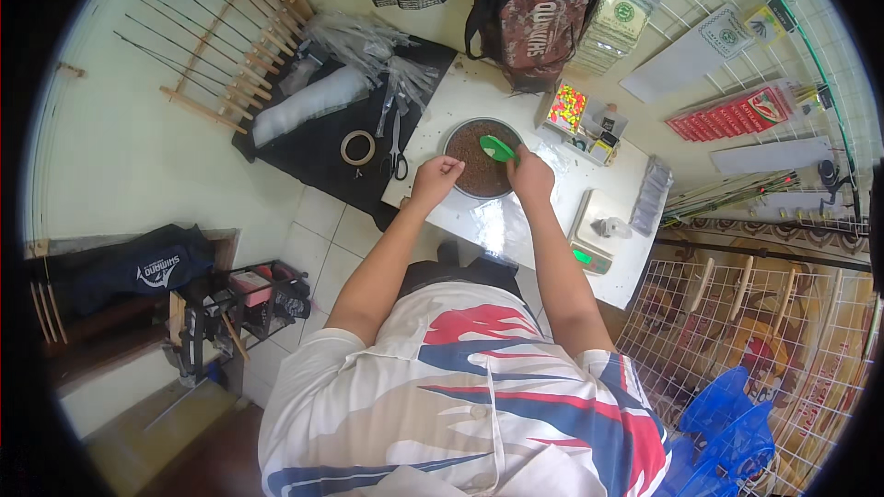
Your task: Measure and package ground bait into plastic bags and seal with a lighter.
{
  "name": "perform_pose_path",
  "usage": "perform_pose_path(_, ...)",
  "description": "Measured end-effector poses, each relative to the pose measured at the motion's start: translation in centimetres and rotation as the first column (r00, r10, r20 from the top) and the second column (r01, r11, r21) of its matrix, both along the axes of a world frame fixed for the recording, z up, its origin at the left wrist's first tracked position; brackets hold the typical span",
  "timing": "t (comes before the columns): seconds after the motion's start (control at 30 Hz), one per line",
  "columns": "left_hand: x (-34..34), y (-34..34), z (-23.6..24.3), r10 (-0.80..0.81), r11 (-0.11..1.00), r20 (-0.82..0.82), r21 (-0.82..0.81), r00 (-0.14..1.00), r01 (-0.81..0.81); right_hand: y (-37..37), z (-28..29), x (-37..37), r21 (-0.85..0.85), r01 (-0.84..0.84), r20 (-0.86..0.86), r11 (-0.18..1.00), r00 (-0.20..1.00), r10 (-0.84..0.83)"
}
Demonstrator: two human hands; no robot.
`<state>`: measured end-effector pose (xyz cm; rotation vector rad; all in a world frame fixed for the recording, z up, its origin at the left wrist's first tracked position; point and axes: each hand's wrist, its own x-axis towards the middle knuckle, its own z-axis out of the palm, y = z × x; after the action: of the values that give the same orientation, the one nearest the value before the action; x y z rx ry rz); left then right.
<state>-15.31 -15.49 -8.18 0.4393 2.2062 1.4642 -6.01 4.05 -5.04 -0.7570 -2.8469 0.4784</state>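
A round metal pan (448,140) of brown, crumbly material (471,166) stands on the white table. My right hand (531,175) is closed round the handle of a green scoop (498,148), whose head lies over the brown material. At the pan's left rim is my left hand (436,181), its fingertips pinched together over the edge. Whatever they may hold is too small to make out. Scissors (397,149) and a roll of tape (357,147) lie to the left on a black cloth.
To the right sit a digital scale (597,230) with a small clear bag on it and an open box (589,133) with colourful beads. A camouflage backpack (539,14) stands behind the pan. Clear plastic bags (368,51) pile up at the back left. Wire racks (727,313) line the right side.
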Motion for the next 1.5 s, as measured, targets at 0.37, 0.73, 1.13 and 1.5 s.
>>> perform_pose_path(0.37,0.1,0.2,-0.7,-0.006,1.0,-0.012,0.008,1.0,0.006,-0.2,-0.3,-0.5,-0.18,0.15,0.258,0.972,0.961,-0.1)
perform_pose_path(0.73,0.9,1.1,-1.0,-0.002,0.998,0.02,0.065,1.0,0.001,1.9,-0.6,1.0,-0.528,0.286,0.172,0.8,0.958,-0.229)
perform_pose_path(1.13,5.8,8.1,0.8,-0.031,0.997,0.006,0.071,0.999,0.03,7.9,3.5,10.6,-0.605,0.418,0.048,0.678,0.869,-0.493)
perform_pose_path(1.5,14.7,18.0,1.3,-0.377,0.926,-0.037,-0.025,0.926,0.376,15.2,5.4,24.6,-0.454,0.638,0.134,0.621,0.739,-0.661)
